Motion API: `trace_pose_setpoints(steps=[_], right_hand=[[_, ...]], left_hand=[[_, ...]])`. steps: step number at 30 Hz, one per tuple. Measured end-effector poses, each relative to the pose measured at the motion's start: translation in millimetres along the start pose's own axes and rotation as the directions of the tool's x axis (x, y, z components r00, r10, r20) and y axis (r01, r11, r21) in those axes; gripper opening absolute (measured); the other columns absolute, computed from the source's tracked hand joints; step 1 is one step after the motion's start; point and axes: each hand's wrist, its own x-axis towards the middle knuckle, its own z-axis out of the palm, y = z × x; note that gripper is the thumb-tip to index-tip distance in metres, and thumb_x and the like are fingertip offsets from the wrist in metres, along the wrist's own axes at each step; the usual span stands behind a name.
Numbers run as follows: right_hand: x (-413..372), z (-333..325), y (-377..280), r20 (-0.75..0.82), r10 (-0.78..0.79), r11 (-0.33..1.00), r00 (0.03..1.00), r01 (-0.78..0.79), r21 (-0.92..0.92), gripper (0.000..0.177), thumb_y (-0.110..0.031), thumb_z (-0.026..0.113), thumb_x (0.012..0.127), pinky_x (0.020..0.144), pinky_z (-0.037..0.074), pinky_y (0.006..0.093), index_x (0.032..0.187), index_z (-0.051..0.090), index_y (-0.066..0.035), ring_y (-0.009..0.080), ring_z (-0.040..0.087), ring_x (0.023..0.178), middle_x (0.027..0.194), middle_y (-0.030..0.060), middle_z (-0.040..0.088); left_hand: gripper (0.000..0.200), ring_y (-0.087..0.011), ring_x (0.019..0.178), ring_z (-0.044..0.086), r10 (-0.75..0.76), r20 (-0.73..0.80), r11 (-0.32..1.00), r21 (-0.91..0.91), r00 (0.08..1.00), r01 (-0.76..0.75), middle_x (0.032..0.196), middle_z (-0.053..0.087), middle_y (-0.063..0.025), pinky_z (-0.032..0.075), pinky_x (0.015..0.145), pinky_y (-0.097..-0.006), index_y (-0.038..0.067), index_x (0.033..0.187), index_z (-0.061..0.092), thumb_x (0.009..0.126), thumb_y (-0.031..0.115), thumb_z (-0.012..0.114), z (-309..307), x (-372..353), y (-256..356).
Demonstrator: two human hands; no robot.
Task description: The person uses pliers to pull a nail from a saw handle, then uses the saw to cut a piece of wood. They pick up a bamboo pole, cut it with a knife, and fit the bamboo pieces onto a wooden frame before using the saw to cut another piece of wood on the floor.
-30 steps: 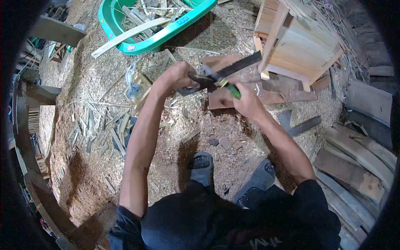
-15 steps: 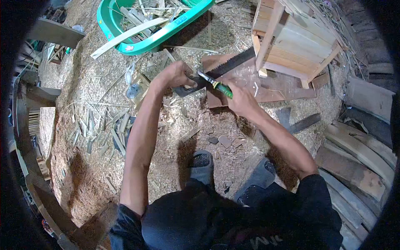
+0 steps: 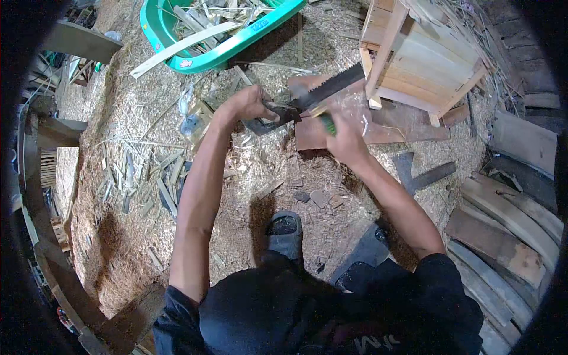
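A saw with a dark toothed blade (image 3: 334, 87) and a dark handle (image 3: 258, 126) lies across the upper middle of the head view. My left hand (image 3: 253, 105) is closed on the saw at its handle end. Pliers with green grips (image 3: 328, 124) are in my closed right hand (image 3: 348, 139), just right of the handle; their metal head is smeared by motion. Under the blade is a reddish-brown board (image 3: 378, 122).
A green tub (image 3: 222, 56) full of wood scraps stands at the top. At the upper right is a wooden crate-like piece (image 3: 432, 65). Planks (image 3: 497, 236) lie at the right, wood offcuts (image 3: 168, 183) at the left. Sandalled feet (image 3: 284, 234) are below.
The pliers' head has swung up and is now blurred, with my right hand slightly lower and further right. My left hand still holds the saw in nearly the same place.
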Motion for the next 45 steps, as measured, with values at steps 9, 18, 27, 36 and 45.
trace_pose_setpoints(steps=[9, 18, 27, 36, 45], right_hand=[[9, -11, -22, 0.274, 0.185, 0.983, 0.944, -0.178, -0.049, 0.036, -0.019, 0.059, 0.085, 0.076, 0.049, 0.0466, 0.117, 0.054, -0.002, 0.0432, 0.063, 0.086, 0.092, 0.0253, 0.063], [13, -6, -8, 0.378, 0.247, 0.964, 0.892, -0.186, -0.19, 0.039, -0.02, 0.064, 0.08, 0.069, 0.047, 0.0543, 0.111, 0.05, 0.0, 0.0486, 0.06, 0.083, 0.085, 0.0269, 0.063], [9, -2, 13, 0.268, 0.104, 0.988, 0.958, -0.068, -0.141, 0.037, -0.031, 0.06, 0.088, 0.07, 0.048, 0.0523, 0.114, 0.052, -0.006, 0.046, 0.062, 0.082, 0.087, 0.0263, 0.064], [-24, -34, 35, -0.118, 0.219, 0.975, 0.969, -0.221, -0.01, 0.043, -0.031, 0.063, 0.089, 0.076, 0.045, 0.0469, 0.115, 0.05, 0.0, 0.0387, 0.06, 0.086, 0.089, 0.0214, 0.059], [7, -51, -12, -0.235, 0.038, 0.997, 0.971, -0.021, 0.073, 0.052, -0.031, 0.071, 0.084, 0.078, 0.046, 0.0335, 0.118, 0.053, 0.004, 0.0246, 0.06, 0.091, 0.097, 0.0142, 0.06]], left_hand=[[0.036, -0.0166, 0.07, 0.063, -0.059, 0.103, 0.997, 0.048, 0.993, 0.054, 0.079, 0.07, -0.0069, 0.051, 0.066, -0.0345, 0.005, 0.094, 0.072, 0.066, 0.026, 0.083, -3, 11, -11], [0.032, -0.0151, 0.063, 0.063, -0.072, 0.084, 0.997, 0.018, 0.994, 0.071, 0.073, 0.07, -0.0066, 0.05, 0.059, -0.0329, 0.0, 0.084, 0.071, 0.066, 0.022, 0.084, -8, -3, 3], [0.032, -0.0143, 0.061, 0.062, -0.098, 0.064, 0.995, 0.022, 0.993, 0.096, 0.07, 0.068, -0.0062, 0.049, 0.059, -0.0321, 0.003, 0.088, 0.073, 0.068, 0.026, 0.081, -3, -7, -3], [0.032, -0.0098, 0.056, 0.054, -0.135, -0.145, 0.948, -0.306, 0.98, 0.085, 0.067, 0.063, -0.002, 0.042, 0.052, -0.0274, 0.004, 0.09, 0.073, 0.073, 0.029, 0.079, 2, -50, 12], [0.023, -0.0042, 0.058, 0.051, -0.022, -0.133, 0.865, -0.5, 0.991, -0.048, 0.066, 0.061, 0.003, 0.04, 0.054, -0.0227, 0.0, 0.087, 0.072, 0.079, 0.021, 0.076, 10, -72, 74]])
